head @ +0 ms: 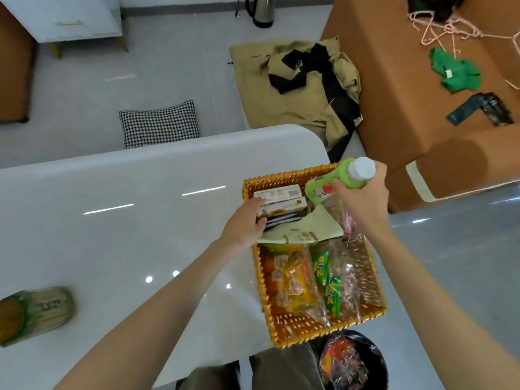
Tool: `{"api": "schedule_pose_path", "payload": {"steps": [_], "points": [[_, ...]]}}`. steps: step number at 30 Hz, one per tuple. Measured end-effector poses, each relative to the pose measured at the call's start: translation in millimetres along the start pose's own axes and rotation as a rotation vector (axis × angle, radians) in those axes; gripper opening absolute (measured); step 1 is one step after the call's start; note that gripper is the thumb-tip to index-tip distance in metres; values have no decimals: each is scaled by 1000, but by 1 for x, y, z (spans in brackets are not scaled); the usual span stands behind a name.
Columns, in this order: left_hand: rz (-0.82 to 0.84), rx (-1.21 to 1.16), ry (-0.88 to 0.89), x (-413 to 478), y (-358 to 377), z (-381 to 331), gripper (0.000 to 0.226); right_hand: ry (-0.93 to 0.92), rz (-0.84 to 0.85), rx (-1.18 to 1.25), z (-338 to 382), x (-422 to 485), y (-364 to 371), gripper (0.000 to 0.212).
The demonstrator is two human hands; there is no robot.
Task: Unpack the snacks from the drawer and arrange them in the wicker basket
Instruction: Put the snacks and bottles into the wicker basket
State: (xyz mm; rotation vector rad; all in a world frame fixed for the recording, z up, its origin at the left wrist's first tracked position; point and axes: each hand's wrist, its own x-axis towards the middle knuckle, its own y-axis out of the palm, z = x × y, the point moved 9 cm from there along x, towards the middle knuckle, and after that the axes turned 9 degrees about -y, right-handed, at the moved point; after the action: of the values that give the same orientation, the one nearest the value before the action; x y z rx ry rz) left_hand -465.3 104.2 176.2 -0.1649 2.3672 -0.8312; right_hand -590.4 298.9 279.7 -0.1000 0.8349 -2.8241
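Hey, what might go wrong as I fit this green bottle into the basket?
The wicker basket sits at the table's corner, its near end seeming to overhang; pushing down could tip it. The green bottle, tilted in the right hand, may crush the clear-wrapped snacks beneath. The left hand at the boxes could knock them askew.

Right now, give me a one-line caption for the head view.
Right hand lowers a green bottle into the wicker basket while the left hand steadies snack boxes.
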Motion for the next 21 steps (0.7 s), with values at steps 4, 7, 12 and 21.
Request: {"api": "schedule_pose_path", "payload": {"steps": [4,7,12,21], "points": [[42,167,54,48,40,-36,53,-45,55,-7,-33,48,7,58],[54,302,73,77,67,-50,57,-28,104,-4,-64,75,17,60],[45,536,30,123,96,-57,72,-50,197,-59,-96,95,34,61],[1,706,4,157,110,-52,82,-166,368,-244,-119,103,54,58]]}}
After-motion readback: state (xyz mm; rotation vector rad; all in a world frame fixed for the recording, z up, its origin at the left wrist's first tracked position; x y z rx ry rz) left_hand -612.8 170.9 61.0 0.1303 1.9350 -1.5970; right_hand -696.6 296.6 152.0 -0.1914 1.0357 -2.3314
